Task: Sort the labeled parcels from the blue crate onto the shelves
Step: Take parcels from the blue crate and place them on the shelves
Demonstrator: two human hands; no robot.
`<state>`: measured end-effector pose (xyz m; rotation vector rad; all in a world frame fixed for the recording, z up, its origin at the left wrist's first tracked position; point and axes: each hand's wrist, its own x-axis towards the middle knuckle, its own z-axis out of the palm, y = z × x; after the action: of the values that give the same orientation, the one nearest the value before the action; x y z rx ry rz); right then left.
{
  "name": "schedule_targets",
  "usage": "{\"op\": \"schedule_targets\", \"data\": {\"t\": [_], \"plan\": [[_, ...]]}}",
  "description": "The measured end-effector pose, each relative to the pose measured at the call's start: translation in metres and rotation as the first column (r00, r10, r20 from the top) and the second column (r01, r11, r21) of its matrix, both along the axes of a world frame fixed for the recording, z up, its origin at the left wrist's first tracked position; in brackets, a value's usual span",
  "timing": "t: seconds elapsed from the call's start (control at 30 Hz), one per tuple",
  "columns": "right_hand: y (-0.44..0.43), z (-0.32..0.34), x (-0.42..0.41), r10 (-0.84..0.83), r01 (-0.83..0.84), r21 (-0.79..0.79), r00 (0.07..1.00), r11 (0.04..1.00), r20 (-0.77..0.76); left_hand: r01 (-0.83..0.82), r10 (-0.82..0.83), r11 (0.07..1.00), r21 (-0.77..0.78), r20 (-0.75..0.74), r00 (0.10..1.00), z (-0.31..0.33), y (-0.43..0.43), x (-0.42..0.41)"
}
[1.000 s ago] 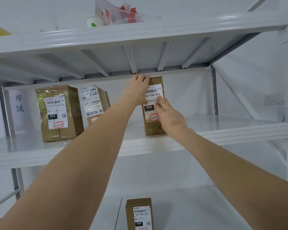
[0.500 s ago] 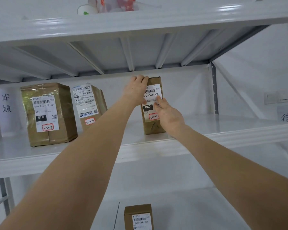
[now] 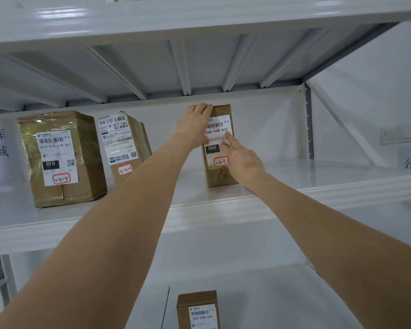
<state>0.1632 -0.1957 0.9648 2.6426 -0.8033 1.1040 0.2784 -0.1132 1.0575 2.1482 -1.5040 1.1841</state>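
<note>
Parcel (image 3: 217,129) upright, label (image 3: 212,148) outward.

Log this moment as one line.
step: seating 060 parcel upright | shelf: middle | left hand: holds top corner | right hand: presses label

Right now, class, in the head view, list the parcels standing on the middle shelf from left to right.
parcel marked 010 → parcel tagged 3-2-5 → parcel marked 060
</note>
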Motion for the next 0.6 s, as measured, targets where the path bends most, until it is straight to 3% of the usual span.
{"op": "schedule_targets", "data": {"t": [0.6], "plan": [[0.0007, 0.0007, 0.008, -0.01, 0.01, 0.022, 1.0, 1.0, 0.004, -0.018, 0.018, 1.0, 0.001, -0.03, 0.999, -0.0023, -0.0055, -0.002]]}}
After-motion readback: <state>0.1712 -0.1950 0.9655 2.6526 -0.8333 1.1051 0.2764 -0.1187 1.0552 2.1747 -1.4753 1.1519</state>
